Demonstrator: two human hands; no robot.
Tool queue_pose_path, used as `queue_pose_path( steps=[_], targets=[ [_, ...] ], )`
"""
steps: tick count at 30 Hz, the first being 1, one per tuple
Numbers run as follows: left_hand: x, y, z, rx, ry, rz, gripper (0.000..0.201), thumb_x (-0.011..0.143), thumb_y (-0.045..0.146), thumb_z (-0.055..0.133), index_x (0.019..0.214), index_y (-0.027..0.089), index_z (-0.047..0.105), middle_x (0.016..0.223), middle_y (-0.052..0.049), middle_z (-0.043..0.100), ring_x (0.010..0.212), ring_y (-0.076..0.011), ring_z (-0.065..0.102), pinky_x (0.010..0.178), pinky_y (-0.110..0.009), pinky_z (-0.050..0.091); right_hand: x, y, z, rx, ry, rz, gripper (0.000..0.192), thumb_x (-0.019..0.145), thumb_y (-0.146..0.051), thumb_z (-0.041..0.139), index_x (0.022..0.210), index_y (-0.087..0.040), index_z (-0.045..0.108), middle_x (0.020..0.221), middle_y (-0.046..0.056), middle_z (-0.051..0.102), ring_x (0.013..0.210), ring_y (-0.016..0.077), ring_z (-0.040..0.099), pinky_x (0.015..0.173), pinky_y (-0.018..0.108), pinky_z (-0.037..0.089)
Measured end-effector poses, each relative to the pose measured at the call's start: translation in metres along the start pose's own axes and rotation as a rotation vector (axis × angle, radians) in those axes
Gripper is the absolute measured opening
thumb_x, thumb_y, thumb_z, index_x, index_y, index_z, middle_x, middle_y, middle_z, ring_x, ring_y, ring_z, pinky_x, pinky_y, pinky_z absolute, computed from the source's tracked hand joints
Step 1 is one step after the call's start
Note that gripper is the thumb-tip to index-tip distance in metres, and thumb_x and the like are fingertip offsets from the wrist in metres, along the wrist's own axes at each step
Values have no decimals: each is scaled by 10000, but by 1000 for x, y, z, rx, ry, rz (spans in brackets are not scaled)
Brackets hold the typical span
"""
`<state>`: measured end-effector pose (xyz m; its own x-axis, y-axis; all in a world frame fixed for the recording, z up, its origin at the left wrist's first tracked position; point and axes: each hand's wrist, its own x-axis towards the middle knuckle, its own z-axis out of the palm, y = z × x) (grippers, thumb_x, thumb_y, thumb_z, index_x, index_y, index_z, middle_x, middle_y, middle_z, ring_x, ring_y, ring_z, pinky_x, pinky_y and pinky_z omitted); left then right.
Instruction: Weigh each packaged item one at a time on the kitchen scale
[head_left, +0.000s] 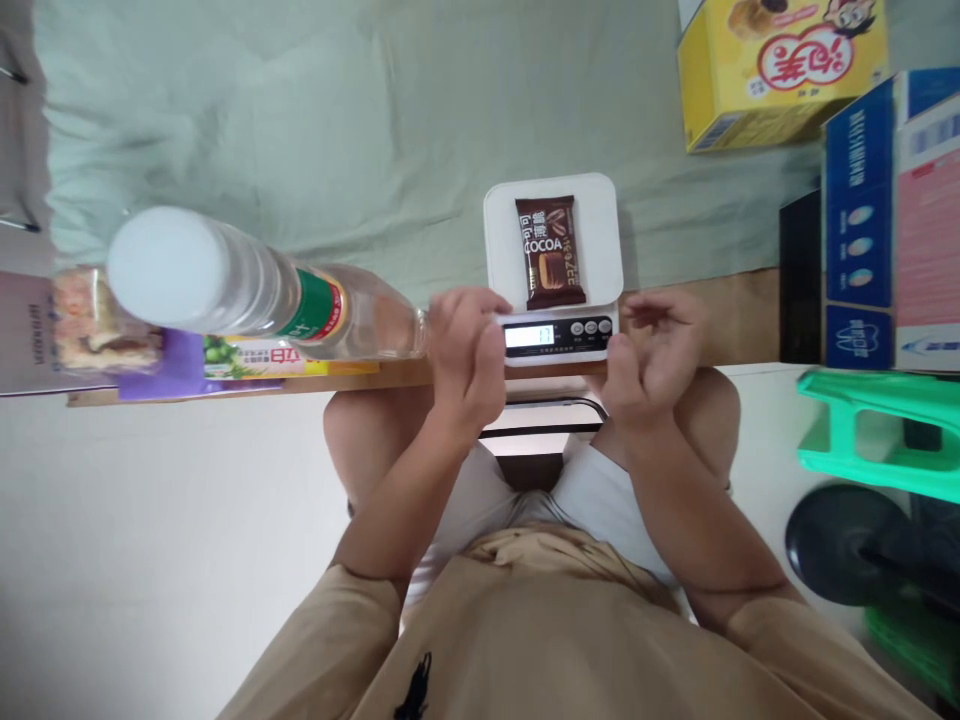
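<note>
A white kitchen scale (606, 240) lies near the table's front edge with its lit display facing me; the digits look like 17. On its platform rests a brown COCOA snack packet (551, 252), flat and slightly tilted. My left hand (469, 350) is at the scale's front left corner, fingers bent and thumb apart from them, beside the display. At the front right corner is my right hand (660, 345), its thumb close to the scale's edge and its fingers loosely curled with a gap between. Neither hand touches the packet.
A large clear bottle (367, 310) with a white cap stands left of my left hand. Behind it are a bagged snack (101, 320) and a purple packet (172, 365). Yellow (780, 80) and blue (859, 220) boxes stand at right, above a green stool (870, 425).
</note>
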<state>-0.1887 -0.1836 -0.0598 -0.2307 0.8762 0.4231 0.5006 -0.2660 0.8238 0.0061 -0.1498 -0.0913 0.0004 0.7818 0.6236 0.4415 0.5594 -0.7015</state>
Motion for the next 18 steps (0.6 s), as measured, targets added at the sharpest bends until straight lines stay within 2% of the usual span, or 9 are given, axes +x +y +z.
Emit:
queue_pose_path(
  steps=[3, 7, 9, 13, 18],
  targets=[
    [5, -8, 10, 108, 5, 85, 458, 1094, 535, 306, 1168, 251, 658, 1236, -78, 735, 1267, -240, 625, 1155, -454, 482, 4, -2, 8, -61, -75, -64, 406, 957, -353, 567, 1355, -278, 540, 1222, 90, 646, 1172, 265, 653, 1032, 518, 570],
    [6, -14, 14, 73, -52, 108, 481, 1092, 564, 259, 1290, 299, 609, 1338, -64, 695, 1392, -228, 580, 1327, -467, 344, 9, -2, 11, -95, -72, -27, 395, 957, -353, 533, 1351, -340, 509, 1252, 62, 644, 1243, 284, 634, 1135, 585, 522],
    [5, -15, 13, 82, -73, 99, 490, 1091, 571, 246, 1324, 316, 594, 1360, -50, 693, 1449, -225, 550, 1344, -465, 327, 10, -3, 10, -142, -92, -18, 411, 931, -298, 526, 1339, -349, 509, 1262, 49, 657, 1272, 281, 625, 1172, 583, 503],
    [2, -13, 16, 112, -98, 32, 481, 1080, 597, 254, 1329, 370, 596, 1341, -24, 721, 1517, -240, 509, 1322, -489, 355, 10, -9, 8, -157, -179, -23, 610, 799, -176, 538, 1387, -324, 478, 1356, 35, 668, 1406, 286, 559, 1227, 591, 466],
    [1, -13, 20, 89, -103, 9, 521, 1057, 643, 304, 1346, 340, 615, 1363, -71, 721, 1537, -307, 499, 1337, -577, 289, 10, -18, 12, -188, -240, 67, 758, 685, -117, 534, 1416, -306, 474, 1428, 51, 666, 1497, 311, 503, 1257, 618, 403]
  ],
)
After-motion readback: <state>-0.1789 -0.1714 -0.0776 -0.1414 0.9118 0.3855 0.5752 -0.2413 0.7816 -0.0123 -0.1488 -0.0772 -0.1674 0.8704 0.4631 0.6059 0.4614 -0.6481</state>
